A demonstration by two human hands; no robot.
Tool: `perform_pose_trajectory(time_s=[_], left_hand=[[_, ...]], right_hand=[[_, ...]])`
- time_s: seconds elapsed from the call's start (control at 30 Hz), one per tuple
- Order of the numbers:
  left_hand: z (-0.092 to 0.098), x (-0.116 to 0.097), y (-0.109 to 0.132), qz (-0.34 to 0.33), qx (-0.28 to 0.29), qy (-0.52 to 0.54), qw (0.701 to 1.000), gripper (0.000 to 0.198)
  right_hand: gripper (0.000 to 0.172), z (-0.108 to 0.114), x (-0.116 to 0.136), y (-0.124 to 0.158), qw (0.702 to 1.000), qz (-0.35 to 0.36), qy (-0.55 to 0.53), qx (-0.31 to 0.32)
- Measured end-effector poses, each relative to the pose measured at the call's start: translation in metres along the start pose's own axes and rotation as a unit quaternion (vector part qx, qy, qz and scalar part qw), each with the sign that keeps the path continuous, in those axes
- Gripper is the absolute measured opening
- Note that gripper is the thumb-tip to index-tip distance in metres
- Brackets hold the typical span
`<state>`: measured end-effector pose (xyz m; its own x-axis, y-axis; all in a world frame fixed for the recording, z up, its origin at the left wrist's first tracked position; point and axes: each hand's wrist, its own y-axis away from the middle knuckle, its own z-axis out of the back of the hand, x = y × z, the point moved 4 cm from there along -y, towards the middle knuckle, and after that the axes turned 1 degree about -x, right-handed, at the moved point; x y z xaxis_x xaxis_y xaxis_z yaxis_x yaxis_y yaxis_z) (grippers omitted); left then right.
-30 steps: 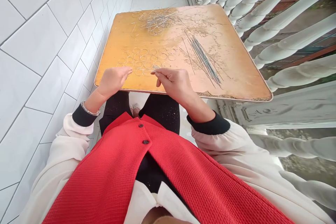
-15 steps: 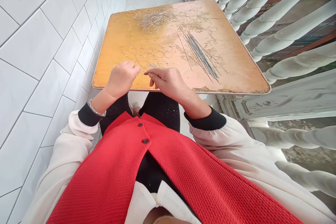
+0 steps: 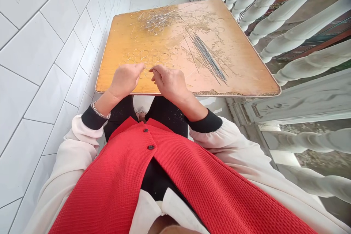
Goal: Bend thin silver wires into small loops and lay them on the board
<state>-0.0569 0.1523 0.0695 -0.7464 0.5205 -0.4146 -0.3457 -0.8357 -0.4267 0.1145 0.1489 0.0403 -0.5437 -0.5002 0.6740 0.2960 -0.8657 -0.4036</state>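
Over the near edge of the wooden table [image 3: 164,84], my left hand [image 3: 126,78] pinches thumb and fingers together. Facing it across a small gap, my right hand [image 3: 171,82] is also closed in a pinch. A thin wire seems to be at the fingertips; it is so fine that its shape is hard to see. Just beyond the hands lie rows of thin wire rings [image 3: 155,55], partly hidden by the fingers. To their right is a bundle of straight, dark grey wires [image 3: 208,58], slanting across the tabletop.
A tangled heap of silvery wire [image 3: 159,20] lies toward the far edge of the table. White tiled wall [image 3: 49,69] runs along the left. A white balustrade [image 3: 290,44] borders the right side.
My right hand has moved slightly up and left, its fingers now more curled. My left hand has shifted only a little, its fingertips rising. The rings and wire bundle lie as before.
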Motion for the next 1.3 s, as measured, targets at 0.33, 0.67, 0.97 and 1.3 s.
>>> perform_pose_trajectory(time_s=[0.33, 0.67, 0.97, 1.3], left_hand=[[-0.01, -0.009, -0.001, 0.101, -0.055, 0.213, 0.97, 0.013], [-0.035, -0.005, -0.007, 0.248, -0.141, 0.427, 0.858, 0.014], [-0.04, -0.008, 0.0, 0.273, -0.127, 0.503, 0.81, 0.013], [-0.041, -0.005, 0.004, 0.257, -0.083, 0.501, 0.822, 0.008]], right_hand=[[0.057, -0.003, -0.012, -0.003, 0.972, -0.086, -0.189, -0.111], [0.062, -0.018, -0.016, 0.008, 0.951, -0.116, -0.258, -0.125], [0.067, -0.021, -0.017, 0.028, 0.96, -0.162, -0.228, -0.002], [0.052, -0.043, -0.005, 0.032, 0.911, -0.204, -0.35, 0.081]])
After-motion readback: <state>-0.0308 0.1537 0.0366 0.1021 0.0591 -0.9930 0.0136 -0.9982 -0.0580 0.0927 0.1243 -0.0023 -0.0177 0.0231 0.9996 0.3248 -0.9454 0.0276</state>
